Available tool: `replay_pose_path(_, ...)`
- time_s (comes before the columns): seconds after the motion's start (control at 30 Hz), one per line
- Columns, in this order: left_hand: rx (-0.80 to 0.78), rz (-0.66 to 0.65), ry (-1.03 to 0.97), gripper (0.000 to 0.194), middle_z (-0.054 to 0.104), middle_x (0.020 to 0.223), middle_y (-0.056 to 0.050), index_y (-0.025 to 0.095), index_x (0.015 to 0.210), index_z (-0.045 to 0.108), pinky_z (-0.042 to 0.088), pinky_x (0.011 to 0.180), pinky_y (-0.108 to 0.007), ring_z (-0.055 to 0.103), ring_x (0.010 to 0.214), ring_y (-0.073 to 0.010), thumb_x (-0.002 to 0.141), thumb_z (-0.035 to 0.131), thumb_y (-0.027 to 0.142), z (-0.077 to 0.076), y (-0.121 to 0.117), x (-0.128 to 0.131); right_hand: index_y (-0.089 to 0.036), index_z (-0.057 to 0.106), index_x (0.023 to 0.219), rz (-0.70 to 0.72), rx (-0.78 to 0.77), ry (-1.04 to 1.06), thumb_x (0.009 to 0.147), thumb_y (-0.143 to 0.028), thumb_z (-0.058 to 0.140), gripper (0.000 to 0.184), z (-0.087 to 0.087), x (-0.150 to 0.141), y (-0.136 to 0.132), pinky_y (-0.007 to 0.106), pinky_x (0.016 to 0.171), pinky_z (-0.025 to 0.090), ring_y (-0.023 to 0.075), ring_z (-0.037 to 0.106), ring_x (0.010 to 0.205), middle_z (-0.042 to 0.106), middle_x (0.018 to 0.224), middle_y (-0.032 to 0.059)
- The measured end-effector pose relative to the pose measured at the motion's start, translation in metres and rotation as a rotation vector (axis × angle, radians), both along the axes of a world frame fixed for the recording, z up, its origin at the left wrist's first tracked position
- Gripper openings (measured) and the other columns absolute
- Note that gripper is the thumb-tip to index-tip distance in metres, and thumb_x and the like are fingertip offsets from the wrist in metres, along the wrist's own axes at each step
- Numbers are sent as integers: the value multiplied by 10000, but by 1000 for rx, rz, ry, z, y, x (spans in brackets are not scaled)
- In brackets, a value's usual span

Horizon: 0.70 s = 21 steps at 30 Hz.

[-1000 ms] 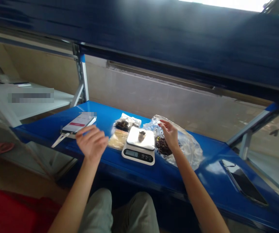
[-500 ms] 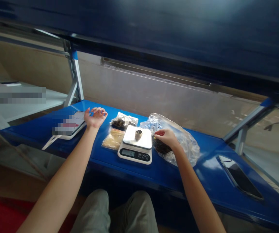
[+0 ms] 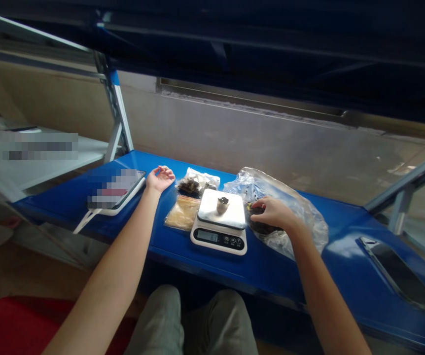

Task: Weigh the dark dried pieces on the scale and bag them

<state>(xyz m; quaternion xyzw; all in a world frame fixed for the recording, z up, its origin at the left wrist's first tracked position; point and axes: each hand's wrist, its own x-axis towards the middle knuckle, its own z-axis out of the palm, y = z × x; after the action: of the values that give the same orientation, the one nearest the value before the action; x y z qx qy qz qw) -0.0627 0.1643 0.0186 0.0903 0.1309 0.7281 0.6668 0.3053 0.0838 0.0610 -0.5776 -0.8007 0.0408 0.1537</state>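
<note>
My right hand [image 3: 273, 213] is inside a large clear plastic bag [image 3: 304, 222], its fingers bunched on a heap of dark dried pieces [image 3: 259, 222]. To the left of that bag stands a white digital kitchen scale [image 3: 220, 222] bearing a small cup [image 3: 222, 205]. Behind the scale lies a small clear bag of dark pieces [image 3: 194, 183], and a flat tan packet [image 3: 183, 213] lies beside it. My left hand [image 3: 161, 178] rests palm up and empty, between a white tablet or phone [image 3: 116, 190] and the small bag.
All this stands on a blue metal shelf [image 3: 271, 276] with a front edge nearby. A black phone [image 3: 397, 271] lies at its right end. A white cord [image 3: 85, 222] hangs from the tablet. A steel upright [image 3: 114, 111] rises at the left, with a concrete wall behind.
My view has tilted down and shifted slightly. My left hand has moved a little right, and my right hand has pushed further into the large bag.
</note>
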Motion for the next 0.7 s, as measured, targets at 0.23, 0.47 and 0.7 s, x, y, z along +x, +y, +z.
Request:
replay_pose_path(0.23, -29, 59, 49, 276, 466, 533, -13, 165, 567, 459, 312, 463, -242, 425, 468, -111, 803, 321, 126, 0, -9, 5, -231, 713, 662, 54, -88, 135, 562, -267, 683, 110, -1, -1, 6, 286, 580, 457, 214, 623, 674, 707, 740, 40)
replay_pose_path(0.47, -73, 90, 80, 236, 459, 518, -13, 166, 560, 443, 313, 460, -243, 435, 470, -119, 771, 353, 109, 0, -23, 8, -208, 727, 784, 88, -157, 212, 589, -250, 662, 211, -6, 5, 12, 265, 593, 478, 192, 631, 688, 704, 765, 44)
replay_pose_path(0.7, -60, 71, 145, 222, 436, 513, 3, 169, 585, 460, 331, 468, -245, 437, 462, -119, 780, 363, 129, -1, -31, 7, -215, 744, 831, 101, -105, 237, 576, -256, 678, 267, -15, 6, 18, 276, 607, 490, 206, 640, 683, 721, 766, 43)
